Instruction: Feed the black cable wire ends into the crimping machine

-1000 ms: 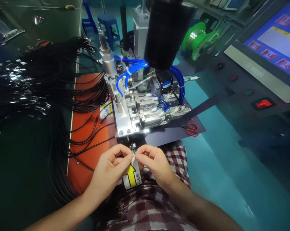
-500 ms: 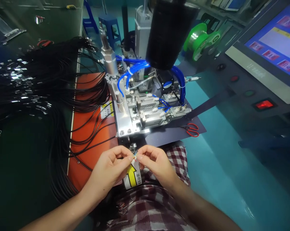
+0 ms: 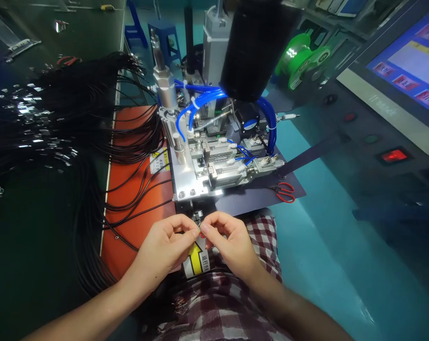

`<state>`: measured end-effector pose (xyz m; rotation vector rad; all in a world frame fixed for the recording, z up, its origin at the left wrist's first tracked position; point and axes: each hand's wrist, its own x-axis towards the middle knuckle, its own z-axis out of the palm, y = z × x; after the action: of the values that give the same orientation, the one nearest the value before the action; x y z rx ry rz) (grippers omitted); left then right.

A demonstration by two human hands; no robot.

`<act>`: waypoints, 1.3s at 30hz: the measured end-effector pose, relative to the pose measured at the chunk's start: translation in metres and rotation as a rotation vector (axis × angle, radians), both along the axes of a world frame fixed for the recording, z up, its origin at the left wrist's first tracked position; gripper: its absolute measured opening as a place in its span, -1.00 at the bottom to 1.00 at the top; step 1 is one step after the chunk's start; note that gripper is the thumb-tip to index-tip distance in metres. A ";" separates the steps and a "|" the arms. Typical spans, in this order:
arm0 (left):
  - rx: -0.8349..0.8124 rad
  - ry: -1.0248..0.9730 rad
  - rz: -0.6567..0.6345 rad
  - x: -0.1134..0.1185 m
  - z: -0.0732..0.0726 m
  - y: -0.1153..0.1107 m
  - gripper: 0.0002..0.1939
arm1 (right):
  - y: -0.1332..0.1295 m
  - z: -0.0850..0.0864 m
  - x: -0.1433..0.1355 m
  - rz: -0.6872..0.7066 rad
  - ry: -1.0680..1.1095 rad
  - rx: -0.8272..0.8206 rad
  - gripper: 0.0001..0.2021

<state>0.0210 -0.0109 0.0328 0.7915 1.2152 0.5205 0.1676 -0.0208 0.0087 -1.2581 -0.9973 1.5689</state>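
Wires (image 3: 201, 233), thin coloured ones, were what both hands were on, right over the yellow-arrow label (image 3: 196, 260). Left hand (image 3: 164, 241) had thumb and fingertip pinched on them, right hand (image 3: 232, 241) same deal, tips nearly touching. Hands had barely moved from half a second earlier, but the yellow and blue strands that stuck out then were mostly covered, and red showed just under the right thumb. Looked to me like the strands were still being fiddled with; too tiny to tell which fingers had which strand. Small black fixture (image 3: 197, 217) sat just past the fingertips. Orange mat (image 3: 129, 258) had black cables (image 3: 116, 219) strewn across it, red-handled snips (image 3: 277, 189) lay on a dark plate (image 3: 242, 201), and teal floor (image 3: 306, 246) spread off to the right.
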 end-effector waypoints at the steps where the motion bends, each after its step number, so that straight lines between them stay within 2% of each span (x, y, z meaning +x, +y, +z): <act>1: 0.000 -0.004 -0.003 0.000 0.000 0.000 -0.76 | 0.000 -0.001 0.000 0.006 -0.009 0.019 -0.88; 5: 0.015 0.041 -0.038 0.000 0.002 0.003 -0.77 | -0.001 -0.005 0.000 0.029 -0.098 0.095 -0.87; 7: 0.095 0.103 -0.091 -0.001 0.003 0.005 -0.78 | -0.001 -0.009 0.002 0.034 -0.167 0.131 -0.87; 13: 0.757 0.525 -0.244 -0.012 -0.004 0.005 -0.89 | 0.007 -0.023 0.008 -0.003 -0.334 0.198 -0.87; 19: 1.174 0.743 -0.522 -0.022 -0.020 0.006 -0.71 | 0.017 -0.033 0.008 -0.014 -0.341 0.195 -0.85; 27: 1.248 0.853 -0.567 -0.023 -0.023 0.011 -0.67 | 0.023 -0.036 0.005 -0.004 -0.224 0.075 -0.84; 39: 1.189 0.822 -0.546 -0.022 -0.024 0.012 -0.66 | 0.024 -0.038 0.006 0.016 -0.193 0.030 -0.83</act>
<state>-0.0009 0.0008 0.0085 2.4481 1.2610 0.4357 0.1732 0.0031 -0.0291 -1.4036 -1.1493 1.4596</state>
